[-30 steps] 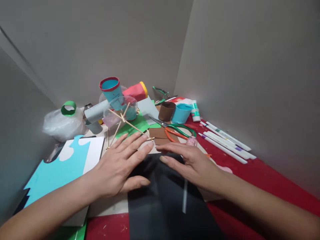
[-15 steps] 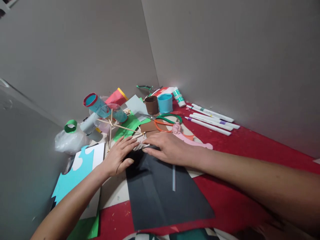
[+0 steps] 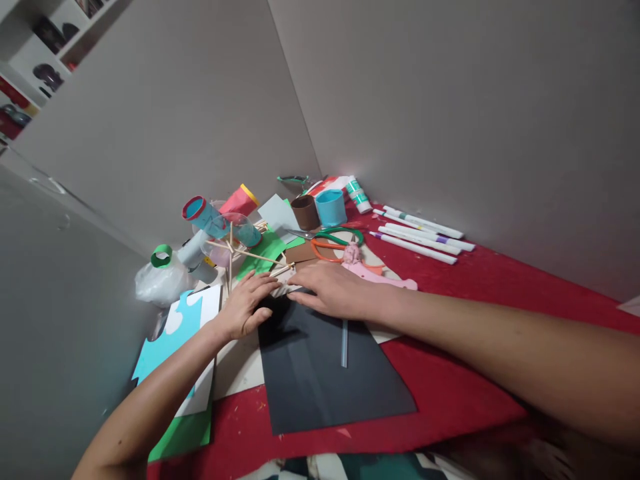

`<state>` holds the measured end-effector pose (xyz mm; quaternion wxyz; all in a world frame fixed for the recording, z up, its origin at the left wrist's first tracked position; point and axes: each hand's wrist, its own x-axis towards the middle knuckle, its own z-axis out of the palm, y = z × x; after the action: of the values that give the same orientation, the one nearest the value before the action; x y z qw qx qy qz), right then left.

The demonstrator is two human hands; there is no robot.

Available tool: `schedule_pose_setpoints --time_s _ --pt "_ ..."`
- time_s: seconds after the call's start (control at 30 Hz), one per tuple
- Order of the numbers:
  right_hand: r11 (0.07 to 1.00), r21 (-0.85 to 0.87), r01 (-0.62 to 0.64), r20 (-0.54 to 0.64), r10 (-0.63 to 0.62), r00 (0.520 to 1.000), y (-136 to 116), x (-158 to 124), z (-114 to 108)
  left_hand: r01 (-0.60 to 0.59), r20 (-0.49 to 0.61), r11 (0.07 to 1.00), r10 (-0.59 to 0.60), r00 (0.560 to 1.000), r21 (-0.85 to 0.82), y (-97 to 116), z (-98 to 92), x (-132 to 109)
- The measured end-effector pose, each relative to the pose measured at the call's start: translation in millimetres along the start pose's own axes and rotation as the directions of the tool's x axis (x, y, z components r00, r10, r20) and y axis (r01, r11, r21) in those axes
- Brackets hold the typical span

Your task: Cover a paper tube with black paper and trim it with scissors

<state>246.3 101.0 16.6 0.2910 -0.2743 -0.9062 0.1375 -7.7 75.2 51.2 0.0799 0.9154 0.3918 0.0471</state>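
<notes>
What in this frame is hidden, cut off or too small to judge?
Head view only:
- Far edge of the black paper: covered by the left hand and right hand.
- White markers: print too small to read.
- Shelf items: cut off by the top-left edge, dim.
- Plastic bag: contents not visible.
- Patterned fabric: cut off by the bottom edge.

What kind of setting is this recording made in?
Probably a home craft corner: a red-covered table hemmed in by grey boards, strewn with scissors, marker pens and coloured paper cups. Both hands rest on a black paper sheet.
</notes>
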Motion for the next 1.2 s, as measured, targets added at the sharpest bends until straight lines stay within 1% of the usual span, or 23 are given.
schedule_pose_setpoints --time_s 0.3,0.6,0.73,0.9,1.0,1.03,1.07,1.13,1.17,1.2 --pt "0.999 -0.036 0.015 0.019 -0.014 1.000 -5.3 -0.5 -0.9 0.030 0.016 0.998 -0.030 0.999 0.050 4.5 -1.2 -0.6" --pt "0.993 -0.118 -0.017 0.117 0.031 0.993 -5.8 -0.2 -2.8 0.022 0.015 0.998 -0.023 1.000 0.058 5.9 -1.4 0.0" --pt "0.991 -0.135 -0.023 0.143 0.042 0.989 -7.1 -0.4 -3.5 0.040 0.025 0.997 -0.042 0.999 0.059 7.9 -2.6 0.3" --pt "0.990 -0.140 -0.022 0.155 0.044 0.987 -7.0 -0.1 -3.2 0.064 0.050 0.996 -0.068 0.996 0.069 12.9 -6.1 0.2" --pt "0.988 -0.153 -0.018 0.163 0.043 0.986 -7.6 0.0 -4.3 0.081 0.038 0.994 -0.084 0.996 0.079 18.7 -13.0 0.4" --pt "0.987 -0.161 -0.018 0.167 0.046 0.985 -8.0 0.0 -4.9 0.083 0.021 0.993 -0.085 0.996 0.078 22.4 -17.2 0.0" --pt "0.985 -0.169 -0.020 0.172 0.050 0.984 -8.4 -0.1 -5.5 0.079 -0.020 0.995 -0.078 0.997 0.065 27.8 -22.2 -1.0" --pt "0.982 -0.186 -0.022 0.185 0.057 0.981 -8.9 -0.3 -6.6 0.048 -0.173 0.999 -0.048 0.984 0.000 45.5 -33.9 -6.6" --pt "0.981 -0.192 -0.020 0.193 0.058 0.979 -8.9 -0.4 -6.9 0.020 -0.281 0.998 -0.034 0.959 -0.053 58.5 -39.5 -12.1" --pt "0.980 -0.197 -0.015 0.201 0.056 0.978 -8.6 -0.4 -6.8 -0.006 -0.367 0.995 -0.033 0.930 -0.104 74.1 -44.0 -19.8"
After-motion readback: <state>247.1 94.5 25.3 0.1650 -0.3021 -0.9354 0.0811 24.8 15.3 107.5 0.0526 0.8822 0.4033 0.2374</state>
